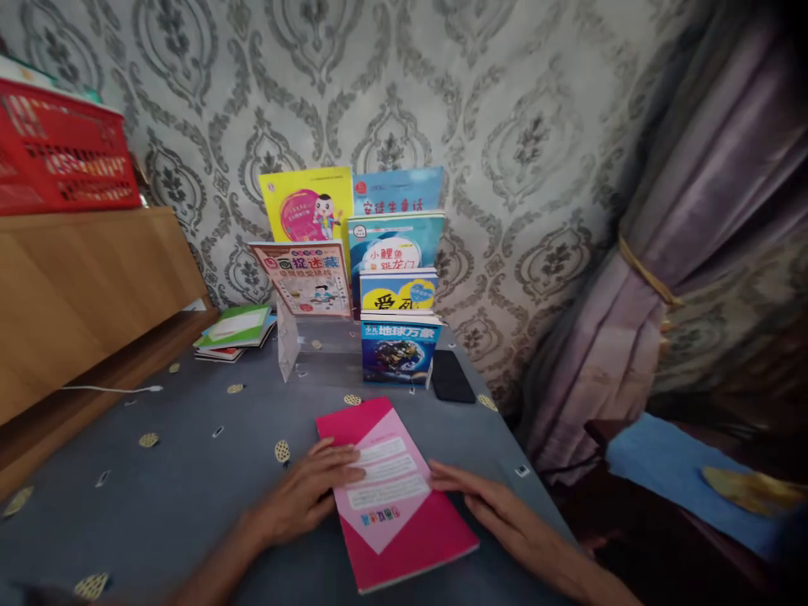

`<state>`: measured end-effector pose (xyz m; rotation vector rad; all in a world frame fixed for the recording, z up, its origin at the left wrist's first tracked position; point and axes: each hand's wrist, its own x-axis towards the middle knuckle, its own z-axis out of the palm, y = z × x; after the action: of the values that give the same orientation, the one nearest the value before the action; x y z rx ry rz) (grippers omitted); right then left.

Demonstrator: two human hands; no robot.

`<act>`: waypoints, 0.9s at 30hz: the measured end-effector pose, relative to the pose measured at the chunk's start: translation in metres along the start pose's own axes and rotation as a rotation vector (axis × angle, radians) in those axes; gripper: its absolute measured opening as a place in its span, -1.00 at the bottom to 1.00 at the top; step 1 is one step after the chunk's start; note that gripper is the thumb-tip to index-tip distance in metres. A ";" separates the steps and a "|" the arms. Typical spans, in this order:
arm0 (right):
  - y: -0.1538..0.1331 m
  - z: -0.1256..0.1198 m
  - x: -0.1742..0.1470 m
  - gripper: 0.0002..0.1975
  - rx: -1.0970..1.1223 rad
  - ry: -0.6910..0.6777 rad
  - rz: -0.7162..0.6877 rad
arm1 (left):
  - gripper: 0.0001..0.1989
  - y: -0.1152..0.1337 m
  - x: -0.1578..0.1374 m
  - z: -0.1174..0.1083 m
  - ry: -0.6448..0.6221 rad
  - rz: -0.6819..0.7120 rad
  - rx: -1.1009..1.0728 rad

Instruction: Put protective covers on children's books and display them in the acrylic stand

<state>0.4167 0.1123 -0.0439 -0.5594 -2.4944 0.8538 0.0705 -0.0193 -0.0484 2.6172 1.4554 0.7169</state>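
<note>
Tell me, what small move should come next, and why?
Perhaps squeeze the pink book gently from both sides: it lies flat on the table, the left hand reaching over its left edge and the right hand at its right edge, so a two-handed grip looks easy.

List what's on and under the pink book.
On the pink book lie fingers of the left hand; the right hand is at its right edge. Tablecloth shows around it; whatever lies beneath is covered.
</note>
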 end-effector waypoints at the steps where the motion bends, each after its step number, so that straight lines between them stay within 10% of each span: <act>1: 0.000 -0.003 0.001 -0.60 0.043 -0.023 0.019 | -0.56 -0.001 0.001 -0.001 0.023 -0.013 -0.041; 17: -0.006 0.009 0.030 -0.64 0.231 -0.034 0.101 | -0.61 0.005 -0.002 -0.006 -0.050 -0.081 -0.116; 27: -0.001 0.035 0.052 -0.67 -0.111 0.023 -0.090 | -0.57 0.006 -0.005 0.000 -0.048 -0.057 -0.028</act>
<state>0.3555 0.1213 -0.0536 -0.4856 -2.5368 0.6751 0.0732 -0.0265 -0.0486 2.5428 1.4891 0.6583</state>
